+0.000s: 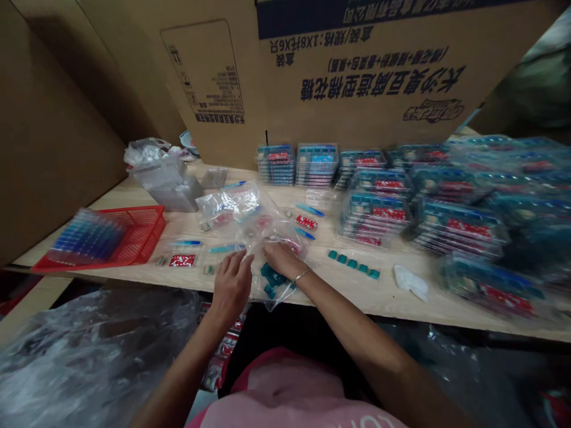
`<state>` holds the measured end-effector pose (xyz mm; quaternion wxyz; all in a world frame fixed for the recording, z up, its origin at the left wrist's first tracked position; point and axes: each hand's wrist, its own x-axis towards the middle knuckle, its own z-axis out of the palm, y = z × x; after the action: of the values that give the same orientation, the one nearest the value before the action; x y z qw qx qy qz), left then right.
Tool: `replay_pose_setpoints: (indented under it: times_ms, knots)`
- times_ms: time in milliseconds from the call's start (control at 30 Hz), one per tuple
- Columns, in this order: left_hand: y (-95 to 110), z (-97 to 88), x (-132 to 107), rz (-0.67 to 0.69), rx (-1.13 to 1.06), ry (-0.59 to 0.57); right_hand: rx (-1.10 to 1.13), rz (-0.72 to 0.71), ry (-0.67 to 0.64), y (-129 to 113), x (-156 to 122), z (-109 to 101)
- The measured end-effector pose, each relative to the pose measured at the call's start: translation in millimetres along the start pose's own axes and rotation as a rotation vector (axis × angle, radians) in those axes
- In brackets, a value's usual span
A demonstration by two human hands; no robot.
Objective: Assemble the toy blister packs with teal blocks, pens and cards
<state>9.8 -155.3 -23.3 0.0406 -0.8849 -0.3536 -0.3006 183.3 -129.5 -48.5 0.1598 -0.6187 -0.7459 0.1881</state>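
Note:
A clear plastic bag [273, 304] with teal square pieces [269, 277] in it lies at the table's front edge. My left hand [232, 279] is at the bag's left side, fingers bent together with plastic at the fingertips. Over the upper part of the bag, my right hand [282, 260] has its fingers closed on the plastic; its fingertips are partly hidden. Just beyond my left hand are a light blue pen [226, 248] and a clear blister tray. A red dotted piece [306, 222] lies past my right hand, and a row of teal squares [352, 264] sits to its right.
Stacks of filled clear packs [375, 214] cover the right and back of the table. On the left stand a red basket [149, 235] with packs and a pile of empty clear trays [172, 184]. A large cardboard box [276, 119] closes off the back. White crumpled tissue [410, 282] lies right.

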Motion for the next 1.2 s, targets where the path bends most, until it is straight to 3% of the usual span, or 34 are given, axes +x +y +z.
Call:
replay_pose_setpoints:
  times_ms: [100,233,333,500,667,733,800,900,967,1067,1200]
  knots:
    - [14,-0.9,-9,0.075,-0.092,-0.099,-0.064,-0.017,-0.026,-2,-13,-3]
    - [27,24.7,5,-0.098,0.023,-0.501,-0.155,-0.060,0.014,-5,-45,-8]
    - [29,45.8,24,-0.175,0.093,-0.611,-0.222,-0.053,0.078,-3,-65,-10]
    - [20,52.5,30,-0.171,0.050,-0.571,-0.143,-0.078,0.185,5,-85,-16]
    - [21,42.3,15,-0.296,-0.496,-0.232,0.027,-0.087,0.332,9,-93,-14]
    - [25,35.7,14,-0.461,-0.767,-0.149,0.057,-0.077,0.345,10,-93,-13]
    - [26,25.1,15,-0.708,-1.070,-0.121,0.037,-0.052,0.322,11,-93,-13]
    - [18,3.3,17,-1.104,-1.562,-0.167,-0.049,0.013,0.225,9,-89,-16]
    - [11,-9.1,15,-1.279,-1.767,-0.198,-0.099,0.043,0.146,4,-81,-17]
    - [6,-14.8,10,-1.363,-1.798,-0.204,-0.125,0.036,0.067,-9,-61,-12]
    - [10,-4.6,1,-1.319,-1.692,-0.230,-0.085,0.083,0.033,-21,-38,2]
